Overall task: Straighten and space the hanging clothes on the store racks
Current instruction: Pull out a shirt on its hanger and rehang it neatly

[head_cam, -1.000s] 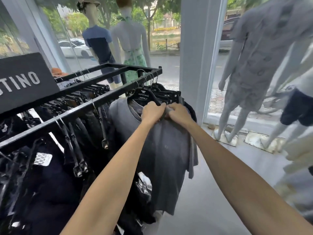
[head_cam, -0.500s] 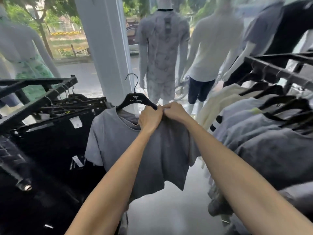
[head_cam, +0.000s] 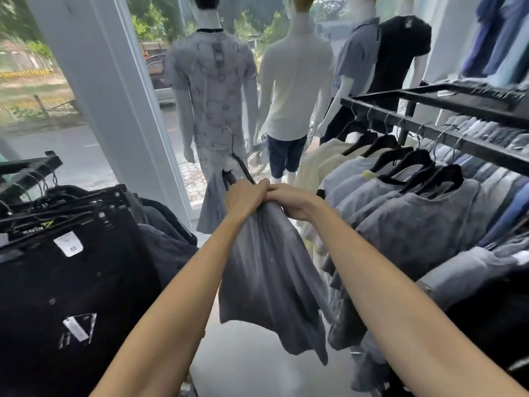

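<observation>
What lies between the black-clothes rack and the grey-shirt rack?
In the head view, a grey shirt on a hanger, held by left hand and right hand.

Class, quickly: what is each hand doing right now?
Left hand: closed, gripping the grey T-shirt.
Right hand: closed, gripping the grey T-shirt too.

You can read very little here. On the left rack, the collar label (head_cam: 37, 226) of the front black T-shirt (head_cam: 71, 290) carries pale lettering that starts "Kev", beside a yellow-green 7-shaped mark; the rest is blurred. The white tag (head_cam: 68, 244) below it has two characters too small to read. The chest logo (head_cam: 78, 329) is a white angular mark, no words.
</observation>
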